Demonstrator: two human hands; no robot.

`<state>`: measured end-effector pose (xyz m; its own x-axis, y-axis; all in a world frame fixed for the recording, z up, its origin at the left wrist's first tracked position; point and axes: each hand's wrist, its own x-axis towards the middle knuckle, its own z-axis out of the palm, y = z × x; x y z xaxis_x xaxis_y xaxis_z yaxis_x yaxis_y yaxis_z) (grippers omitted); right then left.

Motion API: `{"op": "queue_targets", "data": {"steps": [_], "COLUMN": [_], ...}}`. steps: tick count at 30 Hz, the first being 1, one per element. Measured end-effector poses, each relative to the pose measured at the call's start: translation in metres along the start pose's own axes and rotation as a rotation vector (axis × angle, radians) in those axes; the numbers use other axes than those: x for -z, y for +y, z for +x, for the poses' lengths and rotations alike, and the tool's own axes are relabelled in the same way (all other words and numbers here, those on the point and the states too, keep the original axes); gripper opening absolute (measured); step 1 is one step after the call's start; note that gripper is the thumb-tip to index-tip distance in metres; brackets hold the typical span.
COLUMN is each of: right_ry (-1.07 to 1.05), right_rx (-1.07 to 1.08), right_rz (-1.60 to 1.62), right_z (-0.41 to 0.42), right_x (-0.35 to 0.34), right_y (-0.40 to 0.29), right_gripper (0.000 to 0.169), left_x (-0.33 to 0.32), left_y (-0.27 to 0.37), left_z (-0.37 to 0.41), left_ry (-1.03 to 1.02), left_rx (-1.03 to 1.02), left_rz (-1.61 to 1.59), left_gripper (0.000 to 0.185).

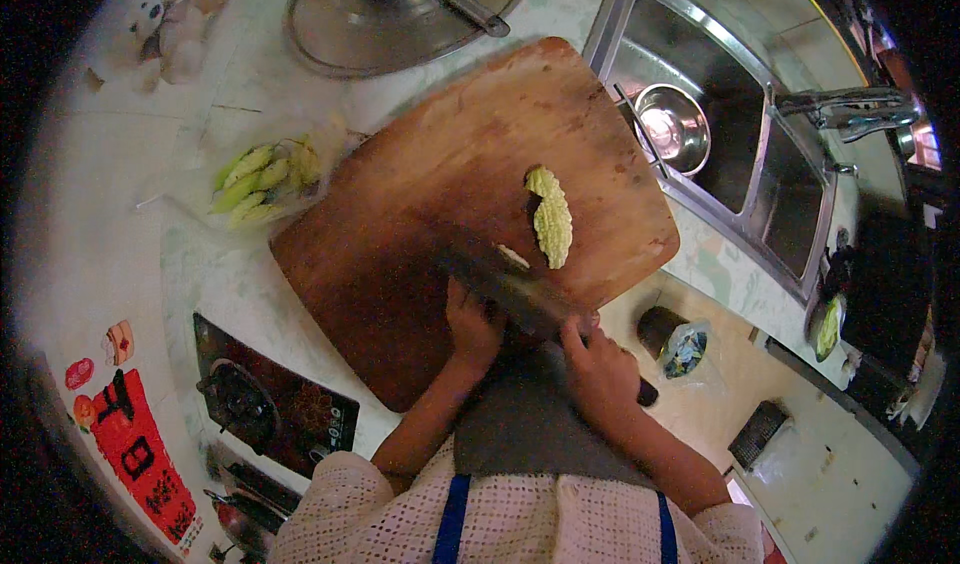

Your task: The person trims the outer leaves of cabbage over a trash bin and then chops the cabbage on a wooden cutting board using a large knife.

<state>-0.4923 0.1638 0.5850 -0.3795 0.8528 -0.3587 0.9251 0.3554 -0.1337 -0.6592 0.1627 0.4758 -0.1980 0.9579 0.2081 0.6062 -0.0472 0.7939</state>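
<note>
On a large wooden cutting board lies a pale green, bumpy piece of bitter melon. My right hand grips the handle of a broad cleaver, whose blade reaches left across the near part of the board. A thin pale piece shows just beyond the blade's far edge. My left hand is on the near side of the blade, close to it, with its fingers partly hidden. Whether it holds anything cannot be made out.
Left of the board, a clear plastic bag holds green vegetables. A round metal lid or pan stands behind. To the right are a steel sink containing a metal bowl, and a lined bin below. A gas hob sits at near left.
</note>
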Motion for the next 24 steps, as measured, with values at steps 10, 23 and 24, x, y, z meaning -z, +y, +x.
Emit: {"op": "queue_targets", "data": {"steps": [10,23,24], "right_ry": [-0.176,0.099,0.093], "right_rx": [-0.069,-0.060,-0.059], "right_rz": [0.018,-0.001,0.028], "right_z": [-0.016,0.018,0.015], "right_x": [0.026,-0.019,-0.011], "right_y": [-0.011,-0.019,-0.018], "right_gripper": [0.041,0.040,0.039], "left_x": [-0.018,-0.001,0.001], "left_y": [-0.037,-0.009,-0.010], "left_z": [-0.020,0.001,0.004], "left_ry": [0.001,-0.022,-0.016], "left_rx": [-0.056,-0.047,-0.067], "left_rz": [-0.060,-0.090,-0.109], "left_gripper": [0.031,0.026,0.026]}}
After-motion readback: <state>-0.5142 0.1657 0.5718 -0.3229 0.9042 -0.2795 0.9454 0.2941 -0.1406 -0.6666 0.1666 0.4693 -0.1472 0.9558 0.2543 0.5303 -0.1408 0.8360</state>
